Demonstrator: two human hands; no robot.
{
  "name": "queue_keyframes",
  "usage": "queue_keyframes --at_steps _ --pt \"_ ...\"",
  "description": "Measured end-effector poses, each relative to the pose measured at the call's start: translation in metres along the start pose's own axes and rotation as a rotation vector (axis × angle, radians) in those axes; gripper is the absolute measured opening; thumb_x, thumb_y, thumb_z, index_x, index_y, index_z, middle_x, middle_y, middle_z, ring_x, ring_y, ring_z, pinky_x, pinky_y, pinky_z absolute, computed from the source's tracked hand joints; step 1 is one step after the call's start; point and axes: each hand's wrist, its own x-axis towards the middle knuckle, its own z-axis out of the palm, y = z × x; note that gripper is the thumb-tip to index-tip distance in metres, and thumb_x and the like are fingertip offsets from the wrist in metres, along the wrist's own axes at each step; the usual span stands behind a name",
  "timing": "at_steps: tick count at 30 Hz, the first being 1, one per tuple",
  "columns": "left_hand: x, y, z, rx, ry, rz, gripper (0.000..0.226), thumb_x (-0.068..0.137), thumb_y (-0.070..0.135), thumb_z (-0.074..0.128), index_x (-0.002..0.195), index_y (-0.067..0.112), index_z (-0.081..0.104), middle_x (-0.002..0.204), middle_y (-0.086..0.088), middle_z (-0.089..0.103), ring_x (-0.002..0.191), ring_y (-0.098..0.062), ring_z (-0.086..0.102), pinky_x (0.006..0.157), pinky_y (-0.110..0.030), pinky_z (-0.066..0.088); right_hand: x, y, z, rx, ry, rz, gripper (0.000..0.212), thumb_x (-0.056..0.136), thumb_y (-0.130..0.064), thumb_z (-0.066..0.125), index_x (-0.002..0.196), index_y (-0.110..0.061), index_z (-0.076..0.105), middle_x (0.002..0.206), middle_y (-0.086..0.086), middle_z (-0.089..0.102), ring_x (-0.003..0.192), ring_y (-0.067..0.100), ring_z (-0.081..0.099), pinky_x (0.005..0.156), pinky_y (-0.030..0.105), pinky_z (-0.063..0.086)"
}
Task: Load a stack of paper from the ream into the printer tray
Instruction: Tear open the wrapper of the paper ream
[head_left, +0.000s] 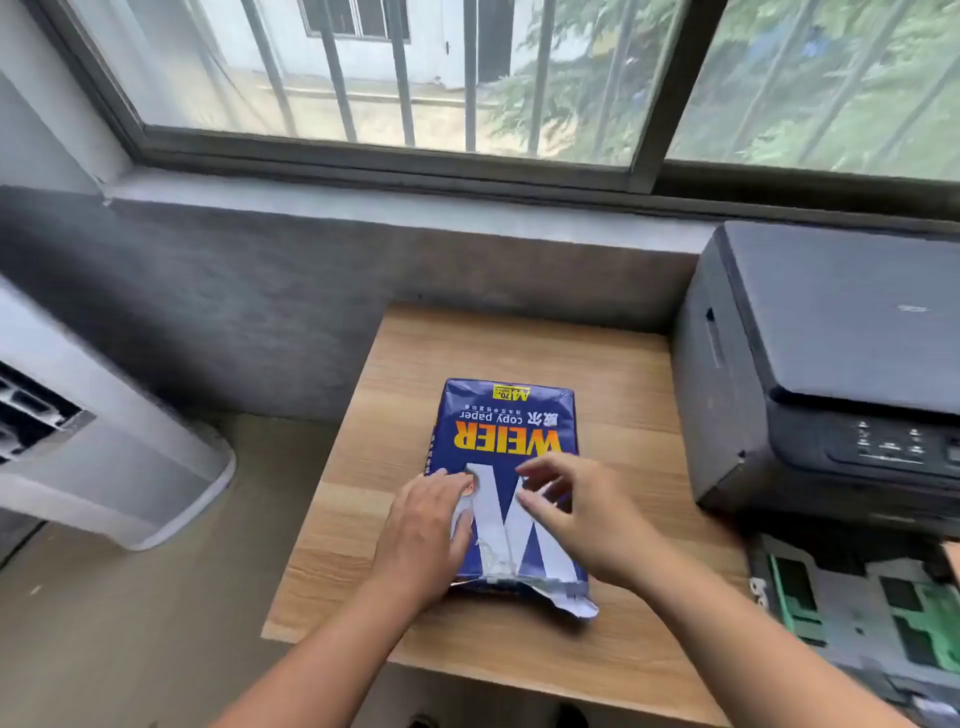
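Observation:
A blue ream of copy paper (511, 431) lies flat on the wooden table (613, 364), its near end torn open with a loose wrapper flap. My left hand (423, 535) rests palm down on the ream's near left part, fingers flat. Just above the ream's near right part hovers my right hand (576, 514), fingers spread and curled, holding nothing. The dark grey printer (831, 364) stands at the right of the table. Its paper tray (862, 603) is pulled out at the lower right, showing green guides and no paper.
A grey wall and a barred window run along the far side of the table. A white appliance (104, 467) stands on the floor to the left. The table's left edge drops to bare floor.

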Motion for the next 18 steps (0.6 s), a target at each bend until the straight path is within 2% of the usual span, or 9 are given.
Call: queue_keyframes --at_steps 3,4,6,10,13,18 --pt "0.007 -0.038 0.068 0.118 -0.132 0.068 0.049 0.094 0.03 0.036 0.138 0.016 0.05 0.146 0.0 0.052 0.139 -0.023 0.043 0.114 -0.039 0.024 0.03 0.065 0.089 -0.204 -0.19 0.21 0.045 0.087 -0.039 0.07 0.127 -0.02 0.06 0.115 -0.003 0.065 0.104 0.016 0.061 0.094 0.034 0.051" --pt "0.003 -0.048 0.083 0.142 -0.165 0.064 0.049 0.094 0.028 0.038 0.14 0.017 0.048 0.152 -0.001 0.045 0.142 -0.024 0.038 0.115 -0.041 0.022 0.031 0.082 0.112 -0.211 -0.211 0.238 0.049 0.086 -0.038 0.071 0.129 -0.018 0.058 0.121 0.0 0.063 0.112 0.018 0.058 0.097 0.033 0.048" --pt "-0.008 -0.056 0.105 0.155 -0.189 0.097 0.052 0.094 0.025 0.043 0.145 0.017 0.041 0.159 -0.001 0.031 0.147 -0.024 0.026 0.116 -0.043 0.018 0.029 0.1 0.143 -0.207 -0.143 0.241 0.046 0.085 -0.032 0.073 0.124 -0.015 0.058 0.121 0.005 0.06 0.117 0.023 0.053 0.099 0.034 0.045" --pt "-0.017 -0.06 0.115 0.145 -0.152 0.099 0.057 0.096 0.027 0.038 0.151 0.017 0.028 0.164 0.001 0.016 0.151 -0.021 0.011 0.12 -0.043 0.012 0.027 0.117 0.171 -0.181 -0.017 0.224 0.028 0.083 -0.017 0.072 0.109 -0.013 0.062 0.109 0.009 0.063 0.108 0.029 0.057 0.093 0.041 0.048" --pt "-0.019 -0.059 0.113 0.158 -0.183 0.088 0.057 0.097 0.028 0.034 0.153 0.017 0.023 0.164 0.001 0.012 0.151 -0.02 0.006 0.121 -0.045 0.012 0.028 0.12 0.178 -0.153 0.066 0.224 0.017 0.083 -0.014 0.071 0.1 -0.014 0.065 0.101 0.007 0.068 0.102 0.028 0.059 0.09 0.041 0.05" --pt "-0.011 -0.061 0.108 0.157 -0.238 0.085 0.059 0.1 0.033 0.024 0.154 0.014 0.014 0.165 -0.001 0.009 0.151 -0.02 -0.002 0.121 -0.045 0.008 0.03 0.12 0.179 -0.092 0.09 0.235 0.017 0.086 -0.008 0.069 0.1 -0.017 0.065 0.087 -0.005 0.067 0.095 0.025 0.058 0.088 0.044 0.051"
